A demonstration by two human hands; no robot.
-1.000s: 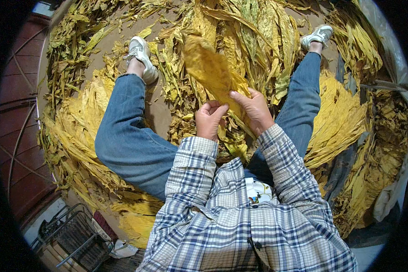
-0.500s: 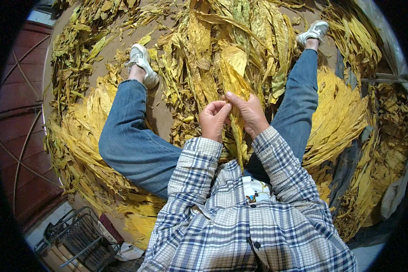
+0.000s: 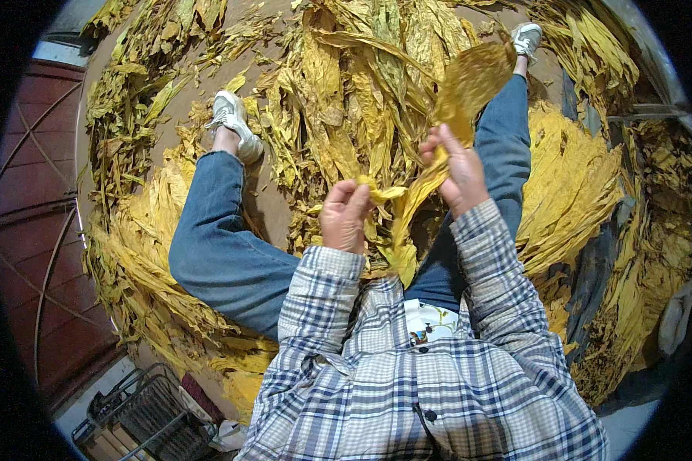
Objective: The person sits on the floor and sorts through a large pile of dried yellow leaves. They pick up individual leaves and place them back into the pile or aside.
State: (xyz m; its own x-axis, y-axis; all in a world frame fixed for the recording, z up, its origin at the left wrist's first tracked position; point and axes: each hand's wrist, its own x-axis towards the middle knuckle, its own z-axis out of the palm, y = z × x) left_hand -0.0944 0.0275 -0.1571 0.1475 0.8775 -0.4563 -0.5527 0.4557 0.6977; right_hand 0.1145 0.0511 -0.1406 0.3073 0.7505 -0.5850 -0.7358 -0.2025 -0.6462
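Observation:
I sit on the floor with my legs spread among dried yellow leaves. My right hand (image 3: 457,165) grips a long yellow leaf (image 3: 469,81) by its lower part, and the leaf rises up and to the right over my right leg. My left hand (image 3: 344,215) pinches a folded strip of leaf (image 3: 383,192) just left of it. The two hands are close together above a heap of loose leaves (image 3: 346,100) lying between my legs.
A stacked pile of flat yellow leaves (image 3: 573,184) lies right of my right leg, another pile (image 3: 142,253) left of my left leg. Darker leaves (image 3: 653,253) fill the far right. A wire basket (image 3: 142,411) stands at lower left beside a red door (image 3: 31,223).
My right hand has swung the long leaf from the middle up and to the right. My left hand has stayed low in the middle, and the hands have drawn slightly apart.

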